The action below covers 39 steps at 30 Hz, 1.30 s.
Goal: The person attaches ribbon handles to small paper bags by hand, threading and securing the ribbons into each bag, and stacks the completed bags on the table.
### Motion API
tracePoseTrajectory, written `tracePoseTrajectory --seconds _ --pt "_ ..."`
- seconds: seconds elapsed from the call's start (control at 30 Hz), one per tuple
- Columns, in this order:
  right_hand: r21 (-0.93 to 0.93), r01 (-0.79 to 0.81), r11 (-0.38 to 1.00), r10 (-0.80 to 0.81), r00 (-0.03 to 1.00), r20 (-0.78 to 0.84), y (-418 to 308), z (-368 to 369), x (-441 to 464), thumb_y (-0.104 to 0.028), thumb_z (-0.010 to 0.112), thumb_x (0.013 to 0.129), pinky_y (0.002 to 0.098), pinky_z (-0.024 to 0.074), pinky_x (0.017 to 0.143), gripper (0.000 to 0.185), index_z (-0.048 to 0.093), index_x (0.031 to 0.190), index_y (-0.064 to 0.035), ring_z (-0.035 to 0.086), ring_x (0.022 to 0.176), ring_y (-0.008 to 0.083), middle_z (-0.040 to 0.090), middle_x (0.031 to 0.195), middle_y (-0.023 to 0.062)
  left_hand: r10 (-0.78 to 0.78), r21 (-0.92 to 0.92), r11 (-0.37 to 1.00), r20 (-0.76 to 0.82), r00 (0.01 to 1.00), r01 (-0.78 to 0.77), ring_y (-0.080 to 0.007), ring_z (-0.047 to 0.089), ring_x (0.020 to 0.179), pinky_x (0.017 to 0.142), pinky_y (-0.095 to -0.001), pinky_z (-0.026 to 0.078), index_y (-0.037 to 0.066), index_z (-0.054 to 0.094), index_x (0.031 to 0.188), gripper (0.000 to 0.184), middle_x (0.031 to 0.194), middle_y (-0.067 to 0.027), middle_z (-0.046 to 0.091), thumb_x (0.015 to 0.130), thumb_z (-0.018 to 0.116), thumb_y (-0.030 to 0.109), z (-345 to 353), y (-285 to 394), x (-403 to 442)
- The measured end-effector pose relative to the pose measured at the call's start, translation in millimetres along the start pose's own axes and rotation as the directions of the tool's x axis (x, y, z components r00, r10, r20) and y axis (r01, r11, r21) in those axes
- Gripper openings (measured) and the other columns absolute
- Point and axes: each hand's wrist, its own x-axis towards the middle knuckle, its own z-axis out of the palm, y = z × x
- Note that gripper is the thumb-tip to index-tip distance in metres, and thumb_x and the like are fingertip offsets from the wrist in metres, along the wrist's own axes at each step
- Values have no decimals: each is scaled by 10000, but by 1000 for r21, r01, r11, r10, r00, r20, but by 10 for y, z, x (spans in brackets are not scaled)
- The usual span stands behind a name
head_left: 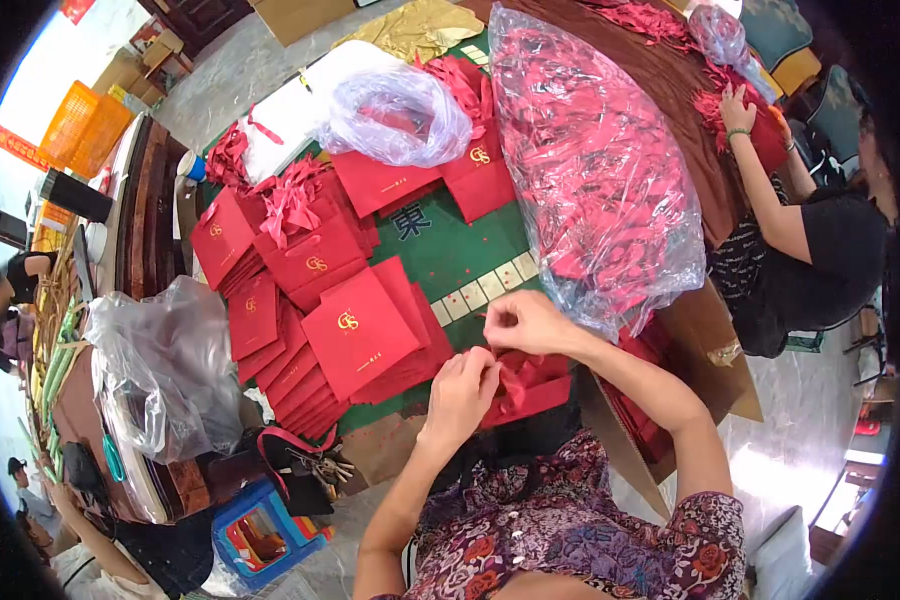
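Note:
My left hand (462,390) is closed, its fingertips pinched on a red ribbon (518,378) at the table's near edge. Just to its right and a little farther off, my right hand (527,322) curls thumb and fingers into a ring, pinching the ribbon too; the exact grip is partly hidden. Below both hands lies a red gift bag (535,398), with loose ribbon over it. Stacked red gift bags with gold lettering (360,330) stand left of my left hand. Beyond my right hand rests a big clear plastic sack (610,170) full of red ribbons.
An open cardboard box (705,335) with red bags inside stands at my right. Clear plastic (395,112) lies on bags at the back. To the left are a crumpled plastic bag (165,370) and a blue stool (260,535). A co-worker (800,235) handles red ribbons at right.

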Motion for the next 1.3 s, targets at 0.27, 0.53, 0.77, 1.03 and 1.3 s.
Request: tracePoseTrajectory --seconds 0.27,0.53,0.77,1.03,1.3 --pt "-196 33 980 -115 899 -423 92 -247 -21 -251 706 869 410 502 636 216 695 829 -38 671 707 298 678 749 154 -290 -50 957 -53 956 287 -313 682 687 598 -398 521 31 573 883 167 752 -143 671 887 711 125 226 -136 43" --pt "-615 -279 738 31 924 -382 182 -309 -199 -372 790 769 458 525 620 332 699 705 -60 679 683 346 665 688 148 -371 23 928 -67 926 373 -375 679 752 635 -453 524 17 597 945 194 868 -183 685 887 705 167 294 -165 206" --pt "-532 -186 826 -67 905 -421 352 -207 -232 -210 779 762 414 513 612 200 675 776 -39 665 672 283 662 720 117 -452 161 880 -1 892 446 -386 684 743 655 -479 532 45 606 1058 256 802 -148 709 864 714 171 399 -274 319" --pt "128 -13 992 53 946 -321 52 -249 -391 -120 671 927 286 486 671 125 617 954 -11 572 736 89 635 809 26 -479 -230 873 -236 846 430 -138 565 497 510 -299 461 36 691 1028 191 815 -90 736 853 734 99 451 -123 284" --pt "36 76 996 -60 941 -334 54 -79 -305 -168 654 926 348 517 730 183 725 1030 -35 683 811 253 701 933 143 -508 -319 832 -108 855 454 -34 452 476 458 -246 380 18 731 945 138 774 -51 735 853 750 120 376 -12 314"
